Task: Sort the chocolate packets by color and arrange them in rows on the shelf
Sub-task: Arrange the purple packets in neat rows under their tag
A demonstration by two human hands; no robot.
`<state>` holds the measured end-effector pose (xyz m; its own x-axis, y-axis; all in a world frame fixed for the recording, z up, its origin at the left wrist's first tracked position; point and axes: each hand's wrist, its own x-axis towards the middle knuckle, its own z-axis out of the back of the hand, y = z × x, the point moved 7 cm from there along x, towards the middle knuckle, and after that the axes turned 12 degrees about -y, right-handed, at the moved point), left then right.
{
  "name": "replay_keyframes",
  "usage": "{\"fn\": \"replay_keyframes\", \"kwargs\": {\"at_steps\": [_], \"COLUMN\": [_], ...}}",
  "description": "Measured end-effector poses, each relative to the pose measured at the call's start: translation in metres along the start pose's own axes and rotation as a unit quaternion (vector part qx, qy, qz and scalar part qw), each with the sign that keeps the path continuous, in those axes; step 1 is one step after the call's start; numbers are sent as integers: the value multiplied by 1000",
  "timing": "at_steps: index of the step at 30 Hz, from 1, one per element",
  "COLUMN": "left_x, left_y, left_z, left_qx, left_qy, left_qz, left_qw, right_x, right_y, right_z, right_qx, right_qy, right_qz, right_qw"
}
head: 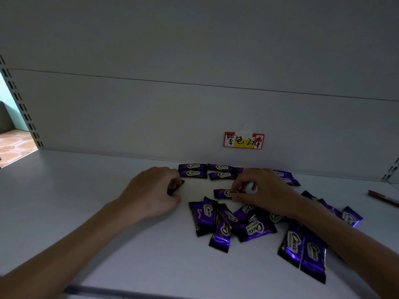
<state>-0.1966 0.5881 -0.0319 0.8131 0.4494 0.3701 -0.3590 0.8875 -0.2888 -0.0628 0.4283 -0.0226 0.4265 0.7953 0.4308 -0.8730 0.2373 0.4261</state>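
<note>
Purple "Choco" packets lie on a white shelf (86, 201). Two neat rows of packets (207, 171) sit against the back wall. A loose pile of packets (237, 223) is scattered in front, reaching to the right. My left hand (151, 190) curls around one dark packet (173, 186), left of the rows. My right hand (263, 190) pinches the right end of a single purple packet (224, 193) lying flat between the rows and the pile. Part of the right side of the rows is hidden behind my right hand.
A red and yellow price label (243, 140) with handwriting is taped on the back wall above the rows. A red pen-like object (383, 197) lies at the far right. Slotted uprights (23, 108) frame the left side, with tiled floor beyond.
</note>
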Motion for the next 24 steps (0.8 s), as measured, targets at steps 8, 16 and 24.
{"fn": "replay_keyframes", "kwargs": {"at_steps": [8,16,24], "left_x": [-3,15,25], "left_y": [3,-13,-11], "left_z": [-1,-10,-18], "left_qx": [-150,-132,-109], "left_qy": [-7,-15,-16], "left_qz": [-49,-88,-123], "left_qw": [987,987,986], "right_x": [7,14,18], "right_y": [-5,-9,-9], "right_z": [-3,-8,-12], "right_qx": [-1,-52,-30], "right_qy": [6,-30,-49], "right_qz": [-9,15,23], "right_qw": [1000,998,998]}}
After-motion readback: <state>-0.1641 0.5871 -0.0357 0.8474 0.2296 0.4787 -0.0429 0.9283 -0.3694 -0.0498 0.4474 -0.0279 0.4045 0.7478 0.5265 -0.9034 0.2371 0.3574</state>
